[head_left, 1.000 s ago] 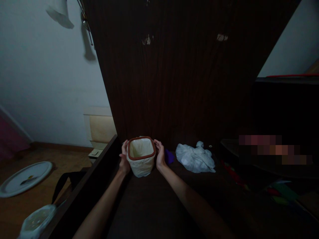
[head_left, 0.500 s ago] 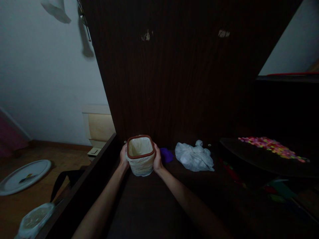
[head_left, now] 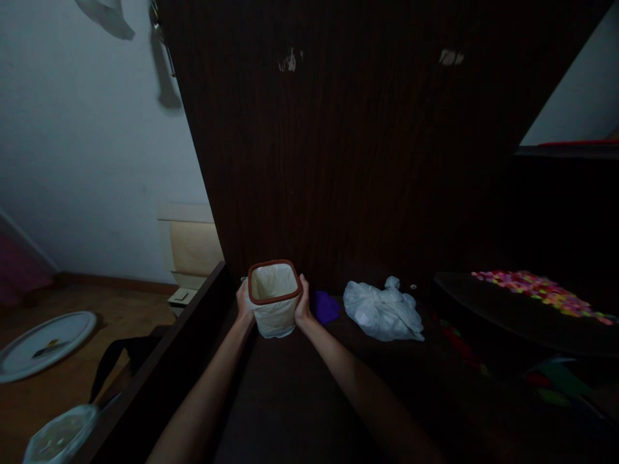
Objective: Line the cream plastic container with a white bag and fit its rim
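Between my two hands is a small waste bin (head_left: 275,319) with a brown square rim and a pale bag lining folded over its outside. It stands near the back of a dark wooden surface, and its inside looks empty. My left hand (head_left: 245,301) presses against its left side, while my right hand (head_left: 303,301) is wrapped along its right side, thumb up near the rim. Just right of that hand lies a crumpled purple item (head_left: 325,307). A knotted white plastic bag (head_left: 383,310) rests further right.
Behind the bin rises a tall dark wooden panel (head_left: 338,161). A raised edge (head_left: 159,374) runs along the left. To the right, a dark board (head_left: 488,303) carries many colourful small pieces (head_left: 546,293). On the floor at left are a white round lid (head_left: 48,345) and a bag-lined container (head_left: 60,438).
My view has shifted slightly, so the plastic bag and the board appear further right. Both hands still hold the bin, which looks nearly in the same place.
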A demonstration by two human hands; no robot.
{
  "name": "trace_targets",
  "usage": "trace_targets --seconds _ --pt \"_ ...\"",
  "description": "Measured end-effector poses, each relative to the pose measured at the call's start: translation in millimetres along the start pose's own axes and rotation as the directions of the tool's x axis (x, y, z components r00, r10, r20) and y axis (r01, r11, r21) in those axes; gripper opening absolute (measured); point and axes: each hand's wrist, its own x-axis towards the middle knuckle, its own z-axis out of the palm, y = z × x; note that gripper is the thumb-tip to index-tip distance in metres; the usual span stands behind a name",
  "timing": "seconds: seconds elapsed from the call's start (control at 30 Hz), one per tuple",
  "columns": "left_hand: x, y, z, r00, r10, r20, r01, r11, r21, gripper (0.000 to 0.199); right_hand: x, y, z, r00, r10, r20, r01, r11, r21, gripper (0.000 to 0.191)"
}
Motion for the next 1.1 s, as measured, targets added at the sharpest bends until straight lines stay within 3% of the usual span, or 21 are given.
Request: trace_targets --seconds 0.2,0.47,0.67,0.8,0.97,1.1 --pt "2 13 -2.2 0.985 0.065 -0.162 -0.027 0.973 0.230 0.033 6 1 -7 0.963 -0.058 -0.263 0.009 0.983 -0.183 0.033" --pt "-5 24 -6.9 0.972 0.132 -0.192 -0.057 0.934 0.353 0.027 -4 -13 -20 0.946 -0.199 -0.257 0.100 0.930 -0.353 0.039" --pt "-10 44 -19.9 0.957 0.188 -0.221 -0.109 0.939 0.328 0.024 -21 -48 -50 0.964 -0.213 -0.158 0.134 0.906 -0.401 0.049" --pt "-25 63 -19.5 0.943 0.266 -0.199 -0.190 0.923 0.334 0.021 -39 -80 -72 0.974 -0.221 -0.042 0.182 0.885 -0.429 0.044" --pt "-58 91 -2.5 0.906 0.417 -0.071 -0.362 0.850 0.382 0.023 -68 -119 -93 0.964 -0.244 0.103 0.262 0.823 -0.505 0.034" --pt "-95 120 13.7 0.839 0.538 0.077 -0.516 0.743 0.426 0.026 -90 -150 -110 0.948 -0.249 0.196 0.317 0.742 -0.591 0.022"
